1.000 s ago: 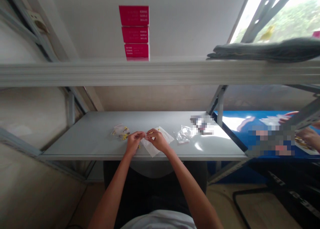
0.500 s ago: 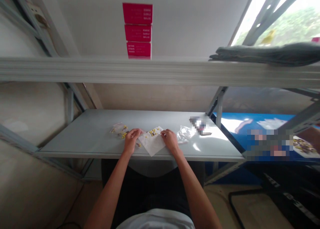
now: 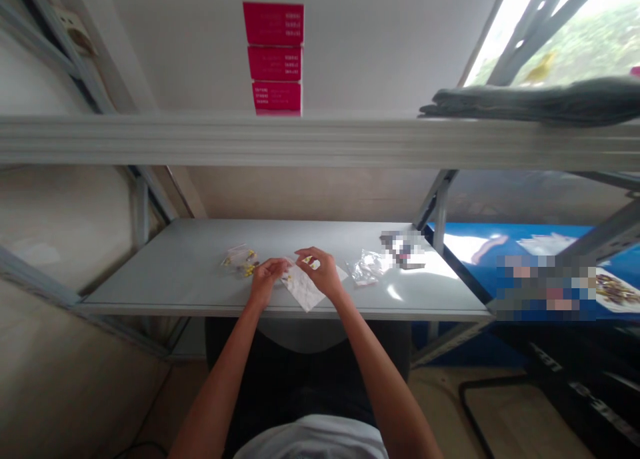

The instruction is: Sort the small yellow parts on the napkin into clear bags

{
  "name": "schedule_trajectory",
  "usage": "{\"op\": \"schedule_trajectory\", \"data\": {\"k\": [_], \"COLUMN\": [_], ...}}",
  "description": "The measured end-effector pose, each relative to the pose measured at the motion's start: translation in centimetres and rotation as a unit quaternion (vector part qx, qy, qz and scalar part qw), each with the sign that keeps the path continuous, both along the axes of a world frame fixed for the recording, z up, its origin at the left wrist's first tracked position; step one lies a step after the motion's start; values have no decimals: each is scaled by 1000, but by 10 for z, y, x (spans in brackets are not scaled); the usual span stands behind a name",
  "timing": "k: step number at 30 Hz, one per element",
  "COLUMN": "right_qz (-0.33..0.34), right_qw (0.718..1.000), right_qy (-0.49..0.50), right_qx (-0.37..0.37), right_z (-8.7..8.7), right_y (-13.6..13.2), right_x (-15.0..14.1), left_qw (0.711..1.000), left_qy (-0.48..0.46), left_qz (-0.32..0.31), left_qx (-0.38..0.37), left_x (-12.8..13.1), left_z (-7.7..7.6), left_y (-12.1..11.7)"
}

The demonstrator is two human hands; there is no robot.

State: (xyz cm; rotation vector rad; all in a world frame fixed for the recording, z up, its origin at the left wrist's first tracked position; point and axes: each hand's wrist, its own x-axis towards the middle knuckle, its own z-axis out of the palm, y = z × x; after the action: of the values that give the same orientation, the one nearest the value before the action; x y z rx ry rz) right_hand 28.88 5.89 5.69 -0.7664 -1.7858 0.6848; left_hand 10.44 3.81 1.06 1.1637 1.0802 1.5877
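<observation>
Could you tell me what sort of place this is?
It looks like a workroom or stockroom: a grey metal shelving rack, stacked magenta boxes on its shelf, and a clear plastic bag of small yellow parts.

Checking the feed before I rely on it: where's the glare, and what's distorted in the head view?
Head view: glare from the bright window whitens the right end of the grey steel shelf; the clear plastic bag shines; pixelated blocks hide things at right; wide-angle distortion bends the metal uprights.
</observation>
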Motion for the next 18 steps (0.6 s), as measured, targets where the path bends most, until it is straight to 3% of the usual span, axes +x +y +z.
{"op": "schedule_trajectory", "data": {"k": [12, 18], "right_qz": [15, -8], "right_qw": [993, 998], "right_qy": [-116, -61], "right_qx": [14, -19], "right_z": [0, 7], "right_y": [0, 1], "right_x": [-9, -4], "left_qw": [999, 997], "left_qy": [-27, -60], "left_qz": [40, 44], "left_qx": [3, 14], "left_x": [1, 1], "left_z": [2, 3], "left_y": [1, 2]}}
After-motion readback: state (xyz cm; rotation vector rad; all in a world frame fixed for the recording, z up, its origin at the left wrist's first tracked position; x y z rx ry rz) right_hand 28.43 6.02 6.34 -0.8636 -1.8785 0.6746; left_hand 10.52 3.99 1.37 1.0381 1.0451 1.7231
